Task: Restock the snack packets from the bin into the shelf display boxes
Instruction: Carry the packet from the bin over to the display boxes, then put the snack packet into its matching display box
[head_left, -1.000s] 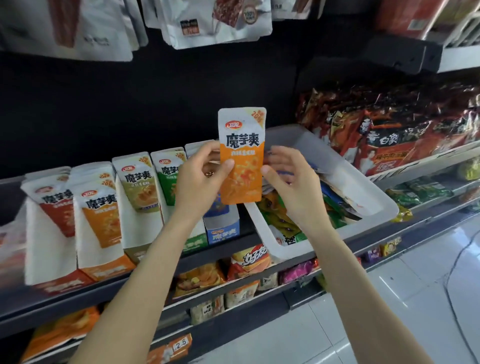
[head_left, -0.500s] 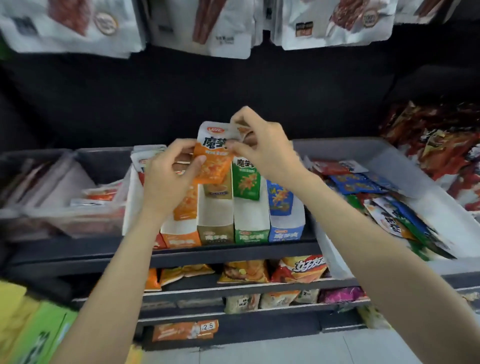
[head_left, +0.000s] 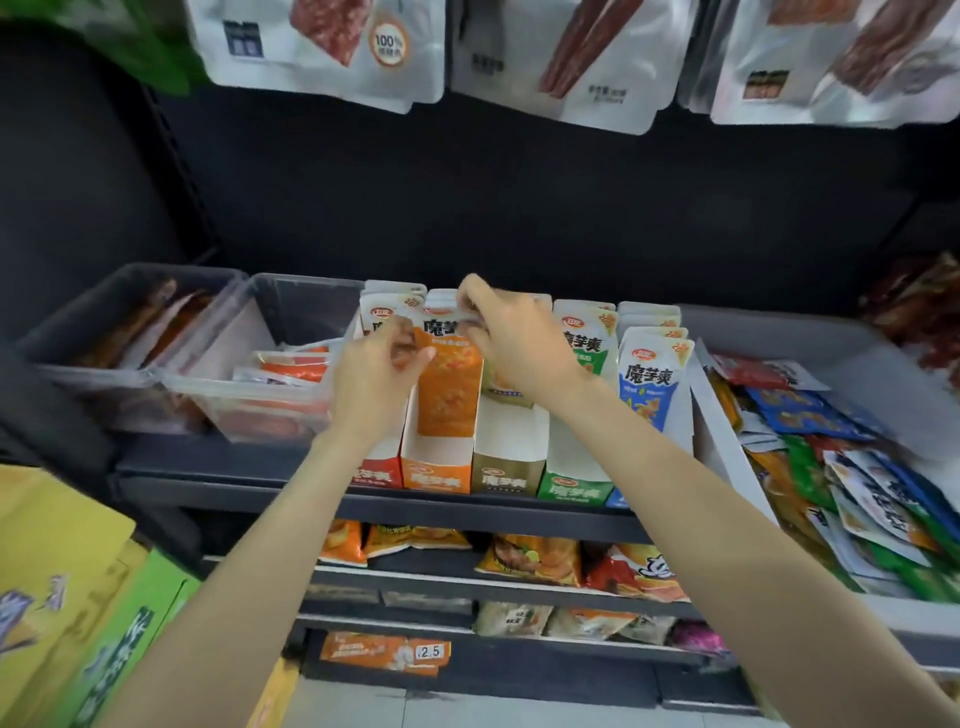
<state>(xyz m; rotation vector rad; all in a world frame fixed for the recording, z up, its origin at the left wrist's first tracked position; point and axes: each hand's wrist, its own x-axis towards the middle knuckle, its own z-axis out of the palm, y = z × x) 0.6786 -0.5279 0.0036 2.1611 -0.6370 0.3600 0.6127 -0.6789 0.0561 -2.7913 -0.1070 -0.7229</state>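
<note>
Both hands on one orange packet (head_left: 448, 384): I see the left hand (head_left: 375, 387) with fingers curled, pinching the packet's left edge near the top, thumb tip on the front face; right hand (head_left: 511, 343) pinches the top right corner, fingers bent over the upper seam. Packet stands upright inside the orange display box (head_left: 435, 470), second from left in the row, lower part below the box's side walls. Versus half a second ago: packet was up in the air, tilted, above the boxes; now it's down in the slot and both hands have dropped with it. A second back it was held up high beside the bin. Room: red box (head_left: 375, 474) touches the orange one on the left, brown box (head_left: 506, 465) on the right, so side clearance is tight; open space only above. Green box (head_left: 574, 486) and blue packets (head_left: 652, 374) further right. White bin (head_left: 727, 457) sits right of the row, loose packets piled inside. Clear tub (head_left: 249, 400) left of the row.
</note>
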